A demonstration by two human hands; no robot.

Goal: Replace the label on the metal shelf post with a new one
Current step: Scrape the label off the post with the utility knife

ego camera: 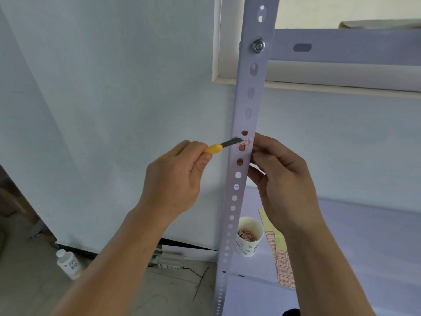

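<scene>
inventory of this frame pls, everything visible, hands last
shelf post: 1, pale grey-white perforated metal, upright at centre
old label: 1, white with red border, torn, on the post at the blade tip
scraper knife: 1, yellow handle and dark blade, blade against the label
bolt: 1, silver, high on the post
shelf beam: 1, pale grey, upper right
paper cup: 1, white, holds reddish scraps, on the shelf right of the post
label sheet: at least 1, yellow backing with red-bordered labels, on the shelf beside the cup
bottle: 1, white, on the floor at lower left
left hand: grips the knife handle
right hand: grips the post's right edge beside the label
</scene>
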